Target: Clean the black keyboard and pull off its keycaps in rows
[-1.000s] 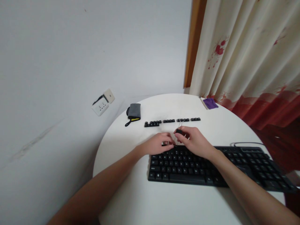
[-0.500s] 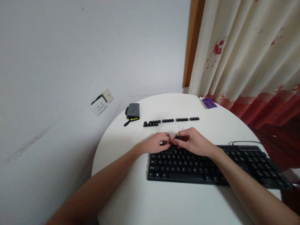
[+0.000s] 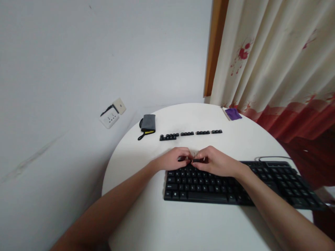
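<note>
A black keyboard (image 3: 206, 198) lies on the white table under both hands. My right hand (image 3: 218, 162) is closed in a pinch over its upper rows, on what looks like a wire keycap puller (image 3: 196, 160); a small dark piece and thin wire prongs show at the fingertips. Close against it, my left hand (image 3: 172, 159) is also closed, its fingertips meeting those of the right just above the keyboard's top edge. What the left fingers pinch is too small and hidden to name. Beyond the hands, loose black keycaps (image 3: 187, 134) stand in a row of small groups.
At the table's far left lies a grey pouch (image 3: 148, 122) with a black loop. A purple cloth (image 3: 233, 114) rests near the back right edge. The keyboard's cable (image 3: 273, 157) curves behind it. Wall sockets (image 3: 109, 118) and a curtain (image 3: 261, 62) border the round table (image 3: 146, 223).
My right hand has shifted slightly left and down, bringing the puller lower and closer to my left fingertips. The wire prongs now sit nearer the left hand. The keycap row has not changed.
</note>
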The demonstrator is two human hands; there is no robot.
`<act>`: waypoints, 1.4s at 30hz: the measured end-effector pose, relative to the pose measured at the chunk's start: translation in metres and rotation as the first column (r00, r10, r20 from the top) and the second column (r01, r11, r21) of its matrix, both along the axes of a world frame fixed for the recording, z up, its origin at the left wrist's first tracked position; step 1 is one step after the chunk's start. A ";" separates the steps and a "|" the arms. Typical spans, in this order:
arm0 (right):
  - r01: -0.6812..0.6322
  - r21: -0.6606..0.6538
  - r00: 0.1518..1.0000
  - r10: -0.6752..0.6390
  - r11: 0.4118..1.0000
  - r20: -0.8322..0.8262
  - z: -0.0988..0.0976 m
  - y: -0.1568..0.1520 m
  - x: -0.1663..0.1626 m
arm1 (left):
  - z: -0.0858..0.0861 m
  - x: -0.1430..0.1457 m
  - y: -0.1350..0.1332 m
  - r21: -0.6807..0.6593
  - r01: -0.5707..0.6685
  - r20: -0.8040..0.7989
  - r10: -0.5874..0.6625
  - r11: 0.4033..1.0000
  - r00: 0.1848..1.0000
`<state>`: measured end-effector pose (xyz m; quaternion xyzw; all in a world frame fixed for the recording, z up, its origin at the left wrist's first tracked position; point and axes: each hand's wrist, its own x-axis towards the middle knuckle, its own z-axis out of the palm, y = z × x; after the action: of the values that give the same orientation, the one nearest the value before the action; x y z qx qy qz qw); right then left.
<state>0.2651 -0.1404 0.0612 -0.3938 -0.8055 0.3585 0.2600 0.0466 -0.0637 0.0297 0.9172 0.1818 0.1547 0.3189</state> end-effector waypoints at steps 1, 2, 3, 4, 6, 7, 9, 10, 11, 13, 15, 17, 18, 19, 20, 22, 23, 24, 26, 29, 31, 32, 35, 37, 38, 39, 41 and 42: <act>0.018 0.014 1.000 -0.018 1.000 0.007 0.000 0.000 -0.001 | 0.000 0.000 0.000 -0.001 -0.001 0.000 0.001 1.000 1.000; 0.044 0.033 0.999 -0.045 0.998 0.015 -0.001 0.000 -0.002 | 0.000 0.000 0.000 -0.002 -0.001 0.003 0.001 1.000 1.000; 0.070 0.055 0.997 -0.072 0.996 0.022 -0.001 0.000 -0.003 | -0.001 0.000 0.001 -0.001 0.000 0.008 0.000 1.000 1.000; 0.088 0.075 0.995 -0.091 0.993 0.031 -0.002 0.001 -0.005 | -0.002 -0.001 0.001 0.001 0.003 0.013 -0.003 1.000 1.000; 0.104 0.107 0.993 -0.110 0.989 0.051 -0.003 0.001 -0.007 | -0.003 -0.001 0.001 0.004 0.006 0.020 -0.006 1.000 1.000; 0.108 0.117 0.991 -0.116 0.987 0.063 -0.003 0.002 -0.007 | -0.004 -0.001 0.002 0.005 0.006 0.021 -0.006 1.000 1.000; 0.127 0.125 0.987 -0.138 0.984 0.087 -0.004 0.002 -0.008 | -0.005 -0.001 0.002 0.008 0.007 0.019 -0.007 1.000 1.000; 0.139 0.126 0.984 -0.152 0.982 0.098 -0.005 0.002 -0.008 | -0.006 -0.001 0.002 0.010 0.007 0.018 -0.008 1.000 1.000; 0.151 0.124 0.981 -0.165 0.981 0.107 -0.005 0.002 -0.008 | -0.006 -0.001 0.002 0.014 0.008 0.020 -0.008 1.000 1.000; 0.171 0.118 0.975 -0.185 0.978 0.121 -0.007 0.003 -0.009 | -0.006 -0.001 0.003 0.024 0.009 0.026 -0.010 1.000 1.000; 0.196 0.102 0.971 -0.207 0.975 0.116 -0.009 0.004 -0.010 | -0.005 -0.001 0.003 0.041 0.012 0.034 -0.013 0.999 0.999; 0.221 0.075 0.969 -0.228 0.972 0.095 -0.012 0.006 -0.011 | -0.003 -0.001 0.002 0.057 0.015 0.028 -0.017 0.998 0.999; 0.228 0.058 0.970 -0.232 0.972 0.079 -0.014 0.007 -0.012 | -0.002 -0.001 0.002 0.061 0.015 0.023 -0.017 0.998 1.000; 0.229 0.040 0.971 -0.231 0.973 0.056 -0.015 0.008 -0.013 | -0.002 -0.001 0.001 0.059 0.014 0.020 -0.015 0.998 1.000; 0.224 0.023 0.974 -0.225 0.974 0.027 -0.017 0.009 -0.013 | -0.001 -0.001 0.001 0.051 0.014 0.017 -0.015 0.999 1.000; 0.227 0.000 0.973 -0.227 0.974 -0.046 -0.018 0.011 -0.013 | -0.001 -0.001 0.000 0.030 0.002 0.027 -0.003 1.000 1.000; 0.246 0.000 0.966 -0.245 0.969 -0.086 -0.018 0.012 -0.014 | -0.001 -0.001 0.000 0.025 -0.017 0.040 0.016 1.000 0.999; 0.278 0.005 0.953 -0.275 0.961 -0.124 -0.018 0.013 -0.014 | -0.001 0.000 0.000 0.025 -0.047 0.058 0.045 0.999 0.997; 0.361 0.010 0.916 -0.353 0.932 -0.192 -0.019 0.015 -0.014 | 0.000 0.000 0.000 0.036 -0.134 0.113 0.129 0.990 0.985; 0.461 -0.006 0.856 -0.446 0.888 -0.263 -0.020 0.017 -0.015 | 0.000 0.001 0.000 0.044 -0.266 0.227 0.250 0.963 0.941; 0.487 -0.007 0.835 -0.469 0.873 -0.288 -0.021 0.017 -0.016 | 0.001 0.002 -0.001 0.062 -0.301 0.286 0.272 0.952 0.919; 0.492 -0.002 0.832 -0.470 0.871 -0.295 -0.021 0.017 -0.016 | 0.001 0.002 -0.002 0.076 -0.299 0.301 0.264 0.951 0.917; 0.478 0.013 0.838 -0.451 0.878 -0.306 -0.020 0.015 -0.018 | 0.000 0.004 -0.006 0.111 -0.267 0.307 0.223 0.957 0.925; 0.463 0.023 0.847 -0.435 0.886 -0.304 -0.020 0.014 -0.019 | 0.000 0.004 -0.008 0.113 -0.271 0.299 0.227 0.956 0.927; 0.460 0.027 0.851 -0.432 0.887 -0.300 -0.020 0.014 -0.019 | 0.000 0.005 -0.008 0.110 -0.281 0.297 0.238 0.953 0.925; 0.466 0.032 0.850 -0.437 0.884 -0.295 -0.021 0.014 -0.020 | 0.000 0.005 -0.009 0.109 -0.292 0.297 0.249 0.950 0.922; 0.479 0.035 0.847 -0.451 0.877 -0.282 -0.022 0.014 -0.020 | 0.001 0.005 -0.009 0.118 -0.301 0.306 0.253 0.946 0.918; 0.482 0.032 0.846 -0.455 0.876 -0.277 -0.023 0.014 -0.020 | 0.001 0.005 -0.009 0.132 -0.296 0.317 0.242 0.946 0.917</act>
<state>0.2451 -0.1260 0.0383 -0.5142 -0.6606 0.2919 0.4626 0.0514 -0.0727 0.0307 0.8744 0.2422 0.3485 0.2353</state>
